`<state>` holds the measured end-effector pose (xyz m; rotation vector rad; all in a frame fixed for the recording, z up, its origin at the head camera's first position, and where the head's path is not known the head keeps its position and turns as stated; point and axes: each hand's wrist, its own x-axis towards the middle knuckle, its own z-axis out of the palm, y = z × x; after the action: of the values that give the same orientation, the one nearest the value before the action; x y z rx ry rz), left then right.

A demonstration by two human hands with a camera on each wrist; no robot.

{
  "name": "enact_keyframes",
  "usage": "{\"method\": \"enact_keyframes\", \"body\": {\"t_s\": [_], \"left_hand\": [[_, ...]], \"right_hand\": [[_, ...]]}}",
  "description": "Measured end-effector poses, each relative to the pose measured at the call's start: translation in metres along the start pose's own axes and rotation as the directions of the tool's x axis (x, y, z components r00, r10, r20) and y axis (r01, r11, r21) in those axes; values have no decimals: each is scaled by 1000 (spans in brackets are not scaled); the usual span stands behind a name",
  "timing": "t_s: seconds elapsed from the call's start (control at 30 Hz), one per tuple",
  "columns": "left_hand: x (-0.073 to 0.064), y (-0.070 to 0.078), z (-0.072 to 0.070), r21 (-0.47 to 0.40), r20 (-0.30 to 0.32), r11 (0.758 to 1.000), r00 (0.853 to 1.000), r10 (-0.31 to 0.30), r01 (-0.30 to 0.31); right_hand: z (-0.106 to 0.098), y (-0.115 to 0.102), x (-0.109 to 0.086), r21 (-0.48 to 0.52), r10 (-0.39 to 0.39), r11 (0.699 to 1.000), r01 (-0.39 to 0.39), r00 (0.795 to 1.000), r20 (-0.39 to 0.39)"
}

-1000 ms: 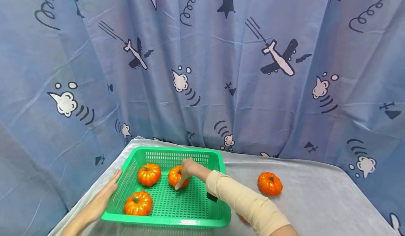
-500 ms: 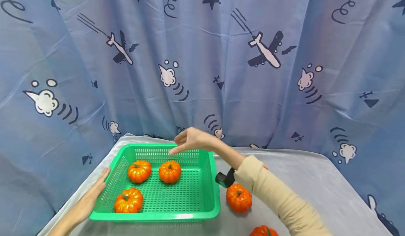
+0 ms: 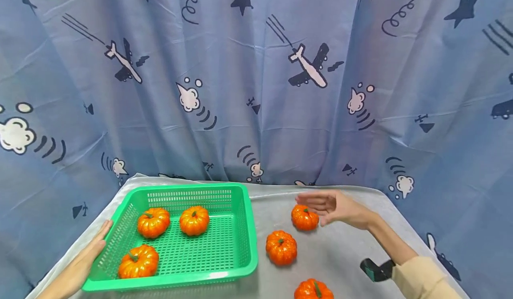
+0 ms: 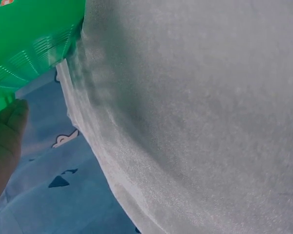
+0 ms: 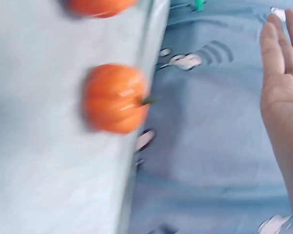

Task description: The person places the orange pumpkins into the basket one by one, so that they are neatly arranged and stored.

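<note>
A green plastic basket [image 3: 180, 279] with slotted walls holds a back-left pumpkin [image 3: 154, 223], a back-middle pumpkin [image 3: 194, 221] and a front-left pumpkin [image 3: 139, 262]; all are small, orange and glossy. My left hand [image 3: 83, 263] lies along the basket's left side with fingers extended; in the left wrist view its fingertips are right at the green rim. Over the table to the right, my right hand [image 3: 341, 207] is raised with spread, relaxed fingers and holds nothing. It partly overlaps the farthest loose pumpkin [image 3: 303, 218].
Two more loose pumpkins, a middle one [image 3: 281, 248] and a near one [image 3: 314, 288], sit on the grey-white tablecloth [image 3: 352, 254] right of the basket. Behind the table hangs a blue curtain [image 3: 224, 156] with airplane prints.
My right hand let go of the back-middle pumpkin inside the basket, lifted out and swung right over the loose pumpkins. The head view turned right. My left hand stays at the basket's side.
</note>
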<state>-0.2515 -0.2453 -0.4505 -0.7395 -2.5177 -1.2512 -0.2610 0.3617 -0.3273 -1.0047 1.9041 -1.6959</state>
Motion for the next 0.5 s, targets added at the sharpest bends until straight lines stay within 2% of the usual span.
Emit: {"method": "enact_keyframes", "body": {"t_s": [0.13, 0.27, 0.37, 0.5], "left_hand": [[-1, 1, -2, 13, 7, 1000, 1000, -11, 10], [-3, 1, -2, 27, -2, 1000, 1000, -13, 13], [-3, 2, -2, 34, -4, 999, 1000, -18, 18], [-1, 2, -2, 37, 8, 999, 1000, -24, 24]], "right_hand": [[12, 21, -49, 89, 28, 996, -30, 999, 28], [25, 45, -90, 197, 69, 977, -77, 997, 48], [33, 62, -117, 284, 121, 951, -125, 992, 31], [43, 87, -142, 363, 150, 921, -144, 989, 12]]}}
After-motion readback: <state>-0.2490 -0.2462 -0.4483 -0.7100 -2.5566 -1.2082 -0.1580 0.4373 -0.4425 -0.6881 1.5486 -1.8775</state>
